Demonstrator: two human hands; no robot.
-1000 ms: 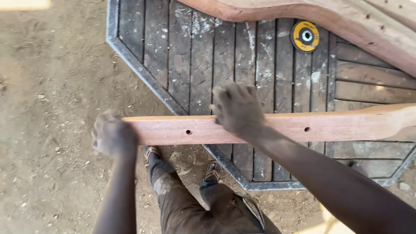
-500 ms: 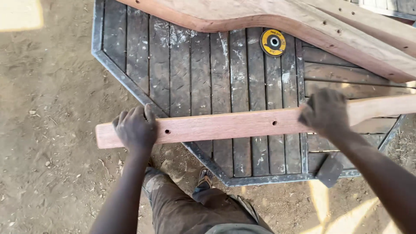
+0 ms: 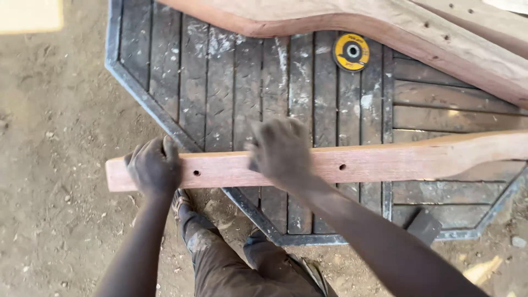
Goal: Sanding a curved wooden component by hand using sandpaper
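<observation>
Plainly, the work in hand is rubbing or smoothing the long wooden rail (image 3: 352, 162), which lies crosswise over the near corner of a dark slatted panel (image 3: 220, 82) on the dirt floor (image 3: 49, 165).

The left hand (image 3: 155, 168) has its grip closed around the rail near its left end, fingers curled over the far edge, just left of a small drilled hole (image 3: 196, 172). The right hand (image 3: 280, 147) lies on top of the rail toward its middle and is blurred; it appears to press down flat, but whether its grip is closed on the wood or on some small pad beneath the palm cannot be told.

To do this well, the left hand should clamp hard so the rail does not slide on the slats, while the right keeps even pressure along the grain and stays over the part borne by the panel, since the left end overhangs the dirt and could tip.

The rail runs from beyond the left grip, under the right hand, past a second hole (image 3: 342, 166), and curves away right. A yellow grinding disc (image 3: 351, 51) and a large curved board (image 3: 385, 27) lie farther off, well apart from both hands.
</observation>
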